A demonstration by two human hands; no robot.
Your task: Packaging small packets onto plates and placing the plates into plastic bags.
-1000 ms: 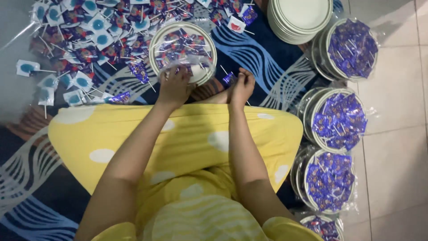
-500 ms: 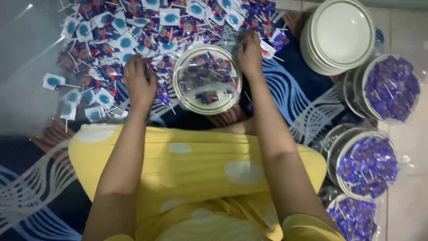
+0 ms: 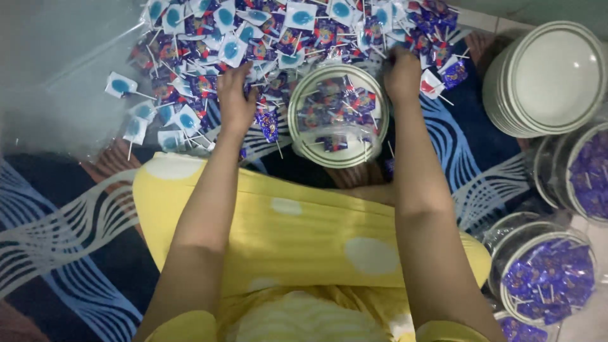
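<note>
Gathering step: both hands in the heap of wrapped lollipops (image 3: 278, 31), left hand (image 3: 235, 101) curled loosely on some, right hand (image 3: 401, 76) closed over a few, either side of the part-filled plate (image 3: 338, 115); next comes transfer onto it.

We have one view only, worn on our head, looking steeply down past our yellow spotted lap (image 3: 304, 234) to the blue wave-patterned floor mat (image 3: 76, 240), at close range.

Lollipop pile (image 3: 266, 31) crowds the plate's (image 3: 337, 158) far side; stacked plates (image 3: 548, 79) block the right; bare mat (image 3: 69, 228) lies open left
</note>
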